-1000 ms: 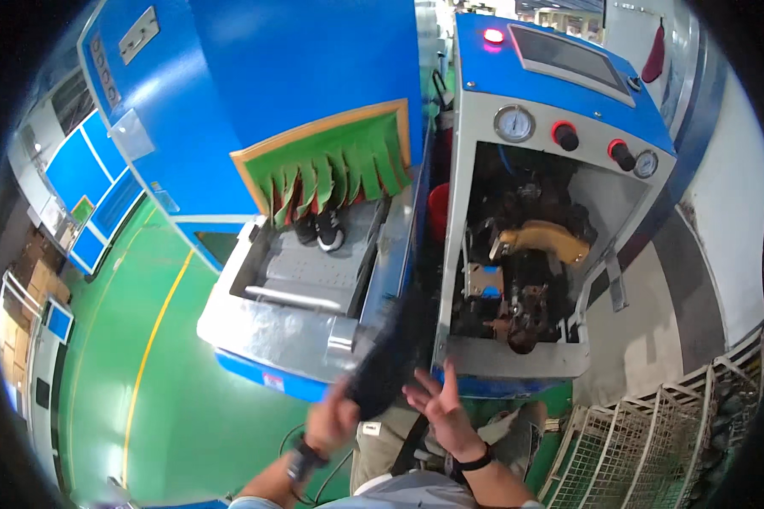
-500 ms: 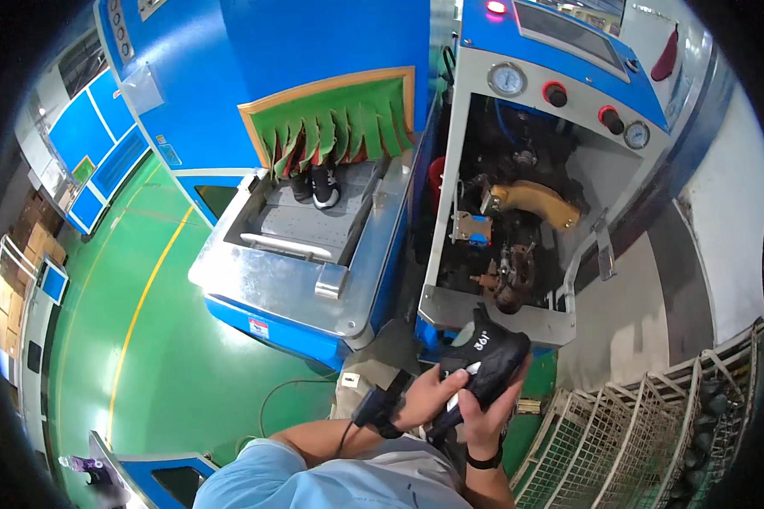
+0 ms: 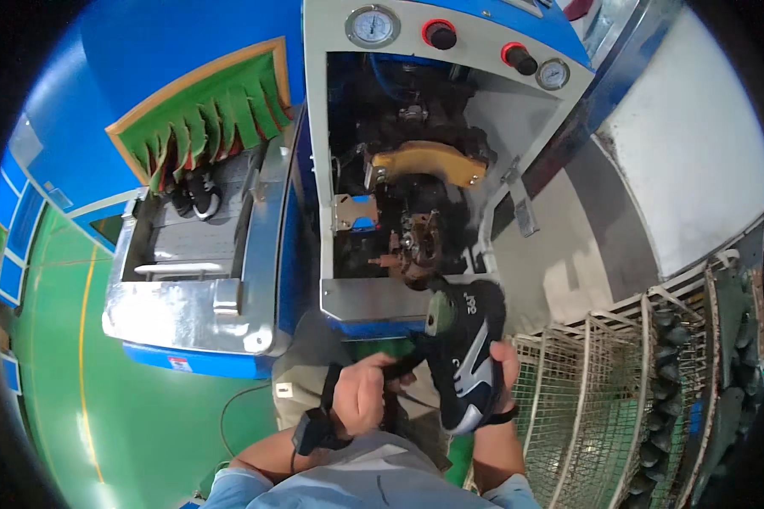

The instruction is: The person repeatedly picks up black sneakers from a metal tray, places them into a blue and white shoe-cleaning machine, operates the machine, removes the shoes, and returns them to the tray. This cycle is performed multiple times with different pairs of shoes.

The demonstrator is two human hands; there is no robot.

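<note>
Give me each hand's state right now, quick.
Left hand: fingers curled; whether it grips anything cannot be told.
Right hand: closed on the side of the black-and-white shoe.

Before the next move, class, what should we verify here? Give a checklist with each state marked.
1. Right hand holding black shoe: ok.
2. Left hand empty: cannot tell, fingers partly hidden.
3. Grey-framed machine open in front: ok.
4. Both hands outside its opening: ok.
5. Left gauge reading: cannot tell, too small.
6. Other shoes clear of green flaps: not ok, partly beneath.
</note>
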